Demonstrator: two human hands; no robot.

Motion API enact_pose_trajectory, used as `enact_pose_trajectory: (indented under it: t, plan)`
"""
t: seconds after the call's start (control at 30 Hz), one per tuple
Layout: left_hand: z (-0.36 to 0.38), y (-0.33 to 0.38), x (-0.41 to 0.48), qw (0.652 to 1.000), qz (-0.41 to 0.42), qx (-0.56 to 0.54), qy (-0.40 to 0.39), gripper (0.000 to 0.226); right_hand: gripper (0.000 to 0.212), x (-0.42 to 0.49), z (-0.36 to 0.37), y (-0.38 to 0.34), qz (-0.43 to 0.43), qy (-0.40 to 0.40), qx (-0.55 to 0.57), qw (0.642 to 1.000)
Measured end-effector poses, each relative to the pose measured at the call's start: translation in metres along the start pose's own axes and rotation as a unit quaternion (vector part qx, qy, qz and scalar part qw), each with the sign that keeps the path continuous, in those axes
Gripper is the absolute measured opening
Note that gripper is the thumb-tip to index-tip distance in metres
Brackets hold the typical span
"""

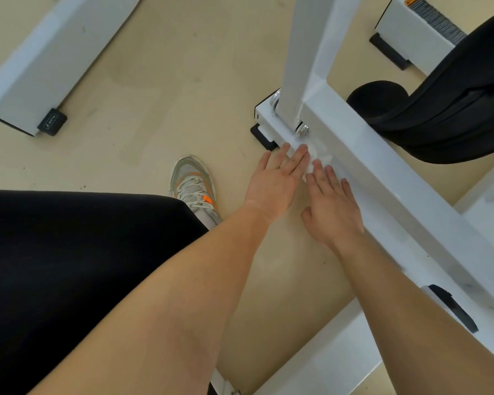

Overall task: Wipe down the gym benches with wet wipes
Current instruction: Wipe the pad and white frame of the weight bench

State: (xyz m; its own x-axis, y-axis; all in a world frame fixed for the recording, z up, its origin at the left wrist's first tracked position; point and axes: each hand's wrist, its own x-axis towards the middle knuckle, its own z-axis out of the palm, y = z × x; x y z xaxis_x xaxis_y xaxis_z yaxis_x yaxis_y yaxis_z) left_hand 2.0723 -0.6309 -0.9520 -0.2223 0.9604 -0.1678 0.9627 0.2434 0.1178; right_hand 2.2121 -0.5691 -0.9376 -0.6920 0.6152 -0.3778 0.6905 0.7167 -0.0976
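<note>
a thigh (69,266) in smooth black fabric fills the near left, and two bare forearms reach out past it. the left hand (274,181) lies flat, its fingers straight and close together, with the tips on the wipe (317,158). the right hand (334,206) is flat too, fingers straight and a little spread, its tips pressing the wipe's near edge. neither hand curls round anything.

the one wipe is thin, white and crumpled. it lies on the glossy white metal frame (397,195), a boxy beam that runs diagonally from near right to mid-picture. the wipe sits just this side of the pivot, and both hands partly cover it.

one grey mesh shoe (194,186) with orange trim and pale laces stands on the smooth beige floor (154,81), left of the hands.

beyond the wipe, a white square post (305,52) rises from the frame, held by two shiny round bolts (303,129). a flat black rubber foot (264,138) sticks out under the frame's end. to the right a black padded cushion (454,109) with stitched seams overhangs the frame, with one matte black roller (377,95) behind it.

further off, a second white base (40,67) lies at far left, and a white housing (417,32) at far right.
</note>
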Motion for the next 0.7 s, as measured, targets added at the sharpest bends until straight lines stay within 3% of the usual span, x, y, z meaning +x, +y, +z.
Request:
enact_pose_trajectory:
  t: [0.13, 0.37, 0.57, 0.7]
  plan:
    - [0.000, -0.005, 0.003, 1.000, -0.008, -0.020, -0.014, 0.065, 0.073, 0.011, -0.004, 0.001, -0.011, 0.019, 0.043, 0.999]
    - [0.012, 0.015, -0.023, 0.997, 0.069, -0.022, -0.019, 0.069, 0.077, -0.049, 0.013, 0.007, 0.039, 0.024, 0.031, 0.998]
    - [0.000, 0.010, -0.008, 1.000, 0.028, -0.003, -0.012, 0.065, 0.085, -0.018, -0.002, -0.013, 0.041, 0.050, 0.034, 0.997]
    - [-0.007, 0.000, 0.006, 1.000, -0.020, 0.003, -0.012, 0.066, 0.085, 0.004, -0.005, -0.016, 0.050, 0.019, 0.032, 0.998]
